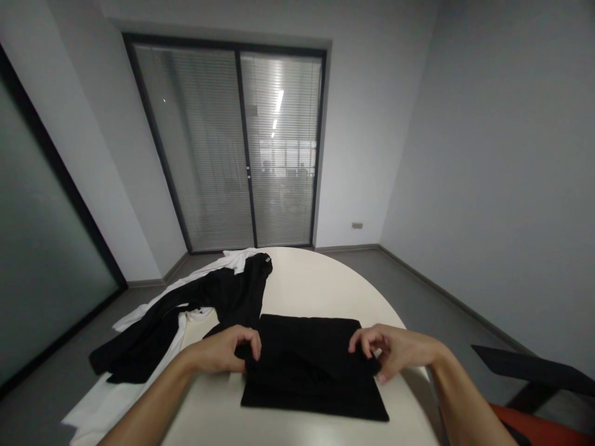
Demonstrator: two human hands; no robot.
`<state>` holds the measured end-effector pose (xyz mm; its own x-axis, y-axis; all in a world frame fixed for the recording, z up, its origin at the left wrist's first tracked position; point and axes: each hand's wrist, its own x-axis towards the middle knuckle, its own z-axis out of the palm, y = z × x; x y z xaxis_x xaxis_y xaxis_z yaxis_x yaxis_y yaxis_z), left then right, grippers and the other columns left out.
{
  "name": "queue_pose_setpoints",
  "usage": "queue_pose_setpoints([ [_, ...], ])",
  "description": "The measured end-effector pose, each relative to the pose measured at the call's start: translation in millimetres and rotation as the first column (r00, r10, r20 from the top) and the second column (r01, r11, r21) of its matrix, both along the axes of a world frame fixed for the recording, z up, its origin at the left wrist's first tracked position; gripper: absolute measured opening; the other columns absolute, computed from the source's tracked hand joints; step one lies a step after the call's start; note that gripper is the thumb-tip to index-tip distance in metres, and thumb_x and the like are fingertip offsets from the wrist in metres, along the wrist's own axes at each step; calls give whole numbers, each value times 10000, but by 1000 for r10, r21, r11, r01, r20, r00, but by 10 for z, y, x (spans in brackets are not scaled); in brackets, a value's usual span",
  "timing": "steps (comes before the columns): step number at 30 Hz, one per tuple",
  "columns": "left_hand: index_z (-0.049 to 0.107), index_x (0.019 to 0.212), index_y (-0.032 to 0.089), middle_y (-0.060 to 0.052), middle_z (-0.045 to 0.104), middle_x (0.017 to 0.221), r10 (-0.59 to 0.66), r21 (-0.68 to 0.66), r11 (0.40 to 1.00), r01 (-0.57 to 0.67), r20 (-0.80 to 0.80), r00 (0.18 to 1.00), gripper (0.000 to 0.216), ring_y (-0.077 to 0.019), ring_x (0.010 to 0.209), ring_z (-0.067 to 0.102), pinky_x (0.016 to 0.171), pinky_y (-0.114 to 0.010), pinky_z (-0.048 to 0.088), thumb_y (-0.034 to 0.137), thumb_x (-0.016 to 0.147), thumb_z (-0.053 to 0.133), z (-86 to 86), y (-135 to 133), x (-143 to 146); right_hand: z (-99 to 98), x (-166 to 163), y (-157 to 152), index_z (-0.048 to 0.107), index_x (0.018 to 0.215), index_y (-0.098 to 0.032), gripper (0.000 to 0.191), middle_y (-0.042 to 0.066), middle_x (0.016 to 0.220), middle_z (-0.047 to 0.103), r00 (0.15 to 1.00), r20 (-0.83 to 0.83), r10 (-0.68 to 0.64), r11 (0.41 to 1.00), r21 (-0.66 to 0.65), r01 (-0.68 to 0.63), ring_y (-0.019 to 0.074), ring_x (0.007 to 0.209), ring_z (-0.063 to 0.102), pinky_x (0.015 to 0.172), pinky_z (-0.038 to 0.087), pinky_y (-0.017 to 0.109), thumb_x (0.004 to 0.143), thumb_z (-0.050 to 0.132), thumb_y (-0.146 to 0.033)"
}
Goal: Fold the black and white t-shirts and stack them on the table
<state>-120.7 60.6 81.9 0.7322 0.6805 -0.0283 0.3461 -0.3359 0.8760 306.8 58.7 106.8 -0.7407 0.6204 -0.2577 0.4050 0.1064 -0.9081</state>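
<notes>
A black garment [309,347], folded into a rough rectangle, lies in front of me on the round table. At its left edge my left hand [235,350] is closed, pinching a bit of the black fabric between thumb and fingers. My right hand [383,350] grips the opposite edge, its fingers curled over a raised corner of the cloth. Between the hands the upper layer is slightly lifted and wrinkled, and the near strip of the garment lies flat. What kind of garment it is cannot be made out.
Left of the folded garment lies a loose heap of black clothing [232,291] and white clothing [100,406], hanging over the edge of the cream table [316,279]. A chair with a black armrest [534,365] and red seat [539,427] stands at the right. Glass doors with blinds [204,148] are ahead.
</notes>
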Motion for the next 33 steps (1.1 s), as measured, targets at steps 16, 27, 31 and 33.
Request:
queue_pose_setpoints([
  [16,572,778,199,7,607,914,104,315,946,-71,-90,990,224,-155,938,571,870,-267,436,6,674,528,7,-175,68,-110,36,-52,683,806,-158,471,108,1261,620,1000,-8,-3,1000,25,3,230,1121,592,930,465,339,550,902,-488],
  [27,654,982,214,-61,679,1027,313,448,861,-239,-98,945,276,-215,983,613,929,-348,458,415,982,465,380,-203,490,18,-315,87,738,805,-152,521,55,741,698,964,111,-241,915,357,188,163,678,599,662,481,289,844,605,-654],
  [31,462,1445,251,-99,358,1582,281,546,825,-144,-175,944,600,-314,1458,302,1194,-487,240,485,908,591,182,-183,773,64,-813,-39,537,1419,-277,777,109,1556,404,976,120,-181,814,575,80,340,1403,372,1164,281,482,765,685,-669],
  [33,300,1552,232,-114,212,1643,259,536,842,-64,-296,919,844,-354,1512,143,1215,-541,164,536,847,651,-12,-174,821,-39,-952,-78,315,1556,-301,1046,97,1661,149,952,266,-153,832,555,-21,388,1510,102,1212,52,577,683,738,-693],
])
